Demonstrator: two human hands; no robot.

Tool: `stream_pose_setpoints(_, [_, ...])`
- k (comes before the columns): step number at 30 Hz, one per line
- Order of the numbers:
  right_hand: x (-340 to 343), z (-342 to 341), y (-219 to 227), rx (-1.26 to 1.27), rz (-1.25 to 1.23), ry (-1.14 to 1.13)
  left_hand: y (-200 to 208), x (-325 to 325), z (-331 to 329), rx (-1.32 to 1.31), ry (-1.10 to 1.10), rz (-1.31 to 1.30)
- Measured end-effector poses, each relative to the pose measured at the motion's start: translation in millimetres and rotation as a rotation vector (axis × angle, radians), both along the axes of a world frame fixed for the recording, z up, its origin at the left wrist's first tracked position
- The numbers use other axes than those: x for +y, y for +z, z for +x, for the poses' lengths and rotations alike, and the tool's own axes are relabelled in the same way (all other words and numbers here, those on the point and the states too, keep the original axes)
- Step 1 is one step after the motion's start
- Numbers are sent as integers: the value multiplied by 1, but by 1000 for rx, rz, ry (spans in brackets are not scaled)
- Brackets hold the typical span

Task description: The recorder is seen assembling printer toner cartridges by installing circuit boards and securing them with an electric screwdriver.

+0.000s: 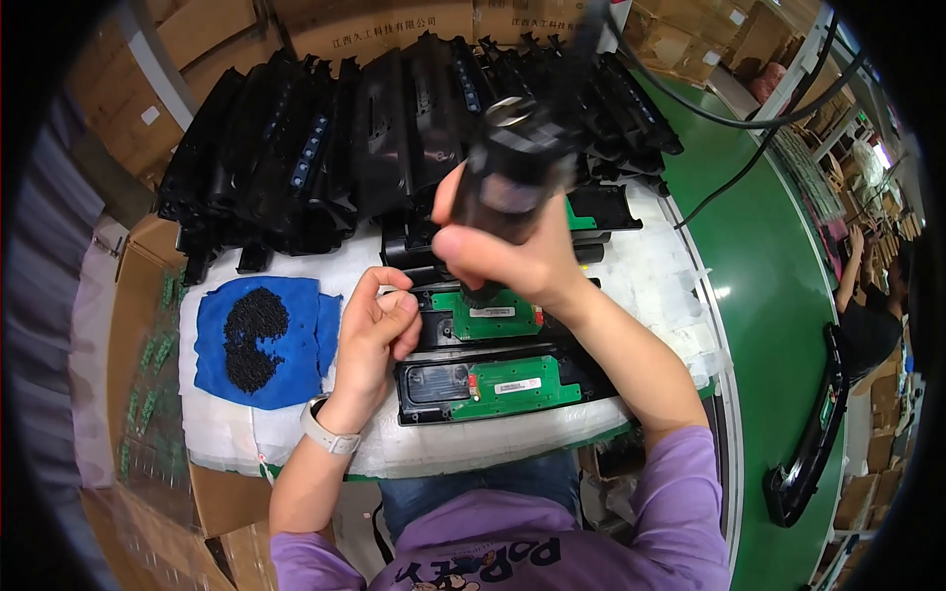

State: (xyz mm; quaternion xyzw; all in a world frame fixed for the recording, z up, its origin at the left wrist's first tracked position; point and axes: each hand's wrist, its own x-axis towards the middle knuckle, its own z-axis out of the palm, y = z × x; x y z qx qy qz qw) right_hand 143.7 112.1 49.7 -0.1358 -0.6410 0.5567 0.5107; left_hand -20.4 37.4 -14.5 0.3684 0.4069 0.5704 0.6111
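My right hand [527,258] is wrapped round a black electric screwdriver [501,187], blurred by motion, with its lower end down over a green circuit board [478,327]. That board lies in a black plastic housing [431,335]. Beside the housing's left end is my left hand [378,323], fingers curled and thumb pressed to them; anything inside is hidden. Nearer to me lies a second black housing [426,386] with another green board [547,372]. On the left, a pile of small black screws [254,325] sits on a blue cloth [307,330].
Many long black plastic parts [394,128] are heaped along the table's far side. Black cables [759,123] hang at the upper right. Cardboard boxes [370,25] stand behind the table. Another person [872,315] is at far right, near a long black part [813,448].
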Motion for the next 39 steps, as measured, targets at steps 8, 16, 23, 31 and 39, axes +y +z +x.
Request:
stream_pose_setpoints(8, [-3, 23, 24, 477, -48, 221, 2, -4, -3, 42, -202, 14])
stream_pose_setpoints(16, [-7, 16, 20, 474, -31, 174, 1, -5, -3, 19, -181, -7])
stream_pose_setpoints(23, [-11, 15, 19, 451, -70, 122, -4, -7, -2, 79, -216, 34])
stream_pose_setpoints(31, [-13, 1, 8, 33, -113, 26, -3, 3, -6, 11, 83, 93])
stream_pose_setpoints(39, [-14, -8, -3, -40, -43, 33, -1, -1, -2, 127, 48, 150])
